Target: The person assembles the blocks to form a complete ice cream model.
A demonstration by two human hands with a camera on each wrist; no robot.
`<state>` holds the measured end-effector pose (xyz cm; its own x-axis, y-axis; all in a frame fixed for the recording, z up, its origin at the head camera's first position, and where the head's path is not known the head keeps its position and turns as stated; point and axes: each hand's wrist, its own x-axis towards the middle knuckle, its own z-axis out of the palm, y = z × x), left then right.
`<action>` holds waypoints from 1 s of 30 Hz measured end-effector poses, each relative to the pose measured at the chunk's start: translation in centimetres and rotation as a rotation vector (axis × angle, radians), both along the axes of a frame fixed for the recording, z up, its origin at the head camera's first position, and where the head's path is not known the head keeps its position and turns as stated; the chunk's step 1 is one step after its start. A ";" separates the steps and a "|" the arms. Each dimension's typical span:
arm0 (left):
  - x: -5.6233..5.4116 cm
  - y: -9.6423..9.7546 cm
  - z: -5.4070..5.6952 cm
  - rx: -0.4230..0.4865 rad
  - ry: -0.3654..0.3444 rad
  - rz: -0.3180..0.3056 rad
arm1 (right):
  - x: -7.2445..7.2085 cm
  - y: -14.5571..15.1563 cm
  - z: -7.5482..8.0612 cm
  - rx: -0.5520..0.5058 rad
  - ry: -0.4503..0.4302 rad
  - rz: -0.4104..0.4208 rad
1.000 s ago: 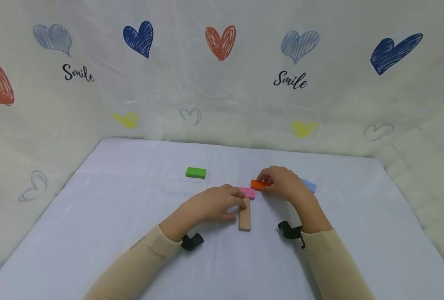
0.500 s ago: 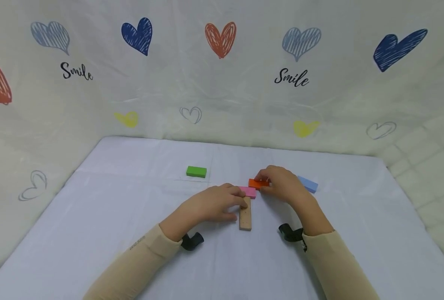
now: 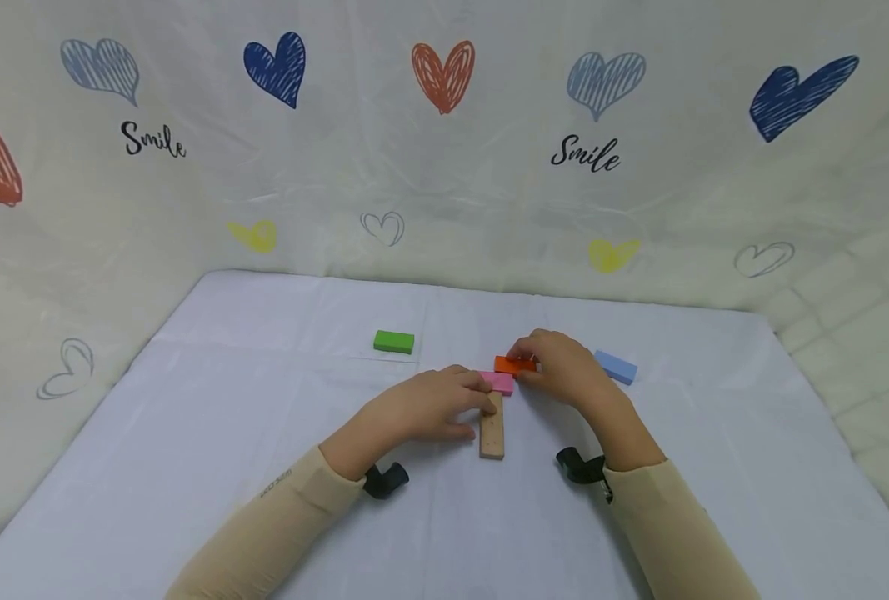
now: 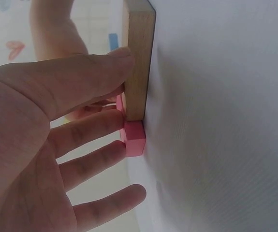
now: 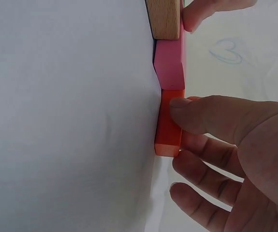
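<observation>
"What's nearest us?"

"The wooden block (image 3: 492,437), then the pink block (image 3: 500,383); the left hand (image 3: 429,406), fingers spread, touches both."

"Beyond?"

"The right hand (image 3: 561,367) pinches the orange block (image 5: 167,130) beside the pink. We'd judge it light, stiff, smooth; grip its long sides."

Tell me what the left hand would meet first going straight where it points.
Past the pink block at its fingers, probably the orange block the right hand pinches; depth is unclear.
</observation>
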<state>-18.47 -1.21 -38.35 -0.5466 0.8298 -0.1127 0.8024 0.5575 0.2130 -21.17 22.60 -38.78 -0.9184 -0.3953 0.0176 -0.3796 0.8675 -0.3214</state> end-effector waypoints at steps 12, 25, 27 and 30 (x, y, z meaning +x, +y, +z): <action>-0.2 0.0 -0.2 -0.001 -0.003 -0.003 | 0.0 -0.3 -0.1 0.005 0.015 0.013; 0.0 -0.2 -0.2 -0.004 0.007 -0.003 | 0.0 -0.7 -0.4 0.013 0.062 0.023; 0.0 -0.2 -0.2 -0.002 0.010 -0.004 | -0.1 -0.8 -0.4 0.010 0.064 0.024; 0.0 -0.2 -0.2 -0.004 0.008 -0.002 | 0.0 -0.8 -0.3 0.010 0.069 0.025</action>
<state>-18.50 -1.40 -38.53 -0.5457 0.8305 -0.1116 0.8053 0.5565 0.2044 -21.18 21.80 -39.09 -0.9051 -0.4183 0.0760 -0.4218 0.8608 -0.2848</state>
